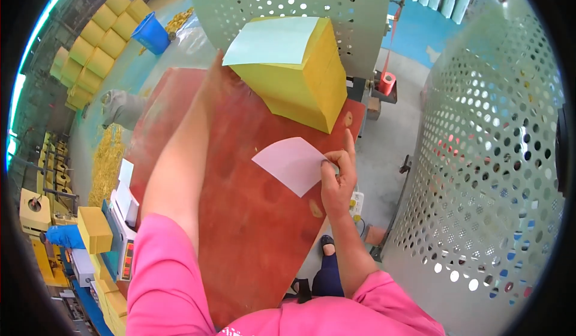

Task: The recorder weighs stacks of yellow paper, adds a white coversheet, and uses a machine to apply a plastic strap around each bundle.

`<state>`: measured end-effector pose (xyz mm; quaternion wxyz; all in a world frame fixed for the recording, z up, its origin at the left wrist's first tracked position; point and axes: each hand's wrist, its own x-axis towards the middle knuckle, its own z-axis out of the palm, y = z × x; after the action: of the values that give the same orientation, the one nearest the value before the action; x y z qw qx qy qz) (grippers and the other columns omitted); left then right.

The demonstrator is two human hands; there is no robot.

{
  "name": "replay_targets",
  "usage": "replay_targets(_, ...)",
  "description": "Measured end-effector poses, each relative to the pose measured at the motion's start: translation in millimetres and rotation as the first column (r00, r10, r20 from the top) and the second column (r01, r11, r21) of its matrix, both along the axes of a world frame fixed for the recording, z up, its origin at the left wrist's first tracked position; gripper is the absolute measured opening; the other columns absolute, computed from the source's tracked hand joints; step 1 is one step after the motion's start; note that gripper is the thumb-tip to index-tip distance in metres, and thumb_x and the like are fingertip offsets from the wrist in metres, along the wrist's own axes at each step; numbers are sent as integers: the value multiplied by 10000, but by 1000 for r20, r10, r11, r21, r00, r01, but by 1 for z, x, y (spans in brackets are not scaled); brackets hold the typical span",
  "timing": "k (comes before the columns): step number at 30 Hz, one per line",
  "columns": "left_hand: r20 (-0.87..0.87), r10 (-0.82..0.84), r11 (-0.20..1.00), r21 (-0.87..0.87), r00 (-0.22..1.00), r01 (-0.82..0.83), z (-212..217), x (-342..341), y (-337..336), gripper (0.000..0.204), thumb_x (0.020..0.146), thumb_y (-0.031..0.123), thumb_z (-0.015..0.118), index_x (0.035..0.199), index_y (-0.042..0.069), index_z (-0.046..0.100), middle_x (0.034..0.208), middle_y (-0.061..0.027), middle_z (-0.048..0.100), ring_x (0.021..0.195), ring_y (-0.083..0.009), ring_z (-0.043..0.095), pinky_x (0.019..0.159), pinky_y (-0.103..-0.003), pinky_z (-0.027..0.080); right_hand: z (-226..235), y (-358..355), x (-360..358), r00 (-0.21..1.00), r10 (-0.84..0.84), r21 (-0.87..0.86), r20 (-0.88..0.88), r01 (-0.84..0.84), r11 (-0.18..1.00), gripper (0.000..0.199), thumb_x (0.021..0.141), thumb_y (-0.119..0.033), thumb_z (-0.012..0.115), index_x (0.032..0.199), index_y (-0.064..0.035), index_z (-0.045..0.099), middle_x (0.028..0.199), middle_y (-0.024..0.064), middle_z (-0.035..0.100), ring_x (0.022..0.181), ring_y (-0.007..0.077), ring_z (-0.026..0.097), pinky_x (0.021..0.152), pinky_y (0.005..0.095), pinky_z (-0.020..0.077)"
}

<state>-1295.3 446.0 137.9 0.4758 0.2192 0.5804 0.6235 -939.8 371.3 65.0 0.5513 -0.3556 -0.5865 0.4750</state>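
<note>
My right hand pinches a pale pink sheet of paper by its right corner, with the index finger stretched out. The sheet hangs over the red tabletop. At the far end of the table stands a tall yellow block that looks like stacked paper. A pale bluish-white sheet covers its top. My left hand reaches forward to the block's left side, near the corner of that top sheet. It is blurred and most of its fingers are hidden, so its grip does not show.
Perforated metal panels stand behind the block and along the right. A digital scale with a yellow block sits left. Beyond are a blue bin, stacked yellow blocks and a red tape roll.
</note>
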Motion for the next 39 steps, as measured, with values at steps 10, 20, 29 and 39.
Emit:
replay_targets(10, 173, -45, 998, 51, 984, 37, -41, 52, 26, 397, 932, 312, 587, 1243, 67, 556, 1123, -83, 628, 1014, -219, 606, 847, -394, 525, 7, 26, -36, 966, 29, 154, 256, -70, 986, 62, 779, 18, 570, 828, -1, 603, 1484, 354, 278, 1403, 428, 305, 1080, 411, 341)
replay_targets(20, 92, -44, 992, 118, 995, 33, -36, 80, -51, 514, 924, 418, 584, 1275, 46, 535, 1189, -91, 611, 1079, -213, 586, 868, -387, 492, 2, -72, 7, 913, 188, 116, 362, -244, 963, 98, 771, 43, 565, 841, -7, 613, 1525, 357, 151, 1391, 468, 301, 1110, 460, 308)
replay_targets(29, 41, 88, 996, 26, 995, -89, 3, 130, -205, 556, 928, 422, 580, 1315, 30, 499, 1245, -106, 579, 1126, -223, 561, 916, -390, 466, 11, -204, 86, 812, 493, 7, 311, -521, 853, 96, 767, 30, 595, 851, 0, 627, 1500, 363, 224, 1358, 472, 361, 1051, 449, 399)
replay_targets(39, -53, 293, 955, -37, 955, -295, 41, 195, -349, 606, 933, 428, 575, 1359, 13, 458, 1307, -123, 543, 1179, -233, 534, 969, -393, 437, 6, -284, 166, 765, 551, -375, -332, -644, 667, 99, 867, 8, 500, 940, -16, 563, 1172, 167, 613, 1026, 192, 593, 872, 306, 472)
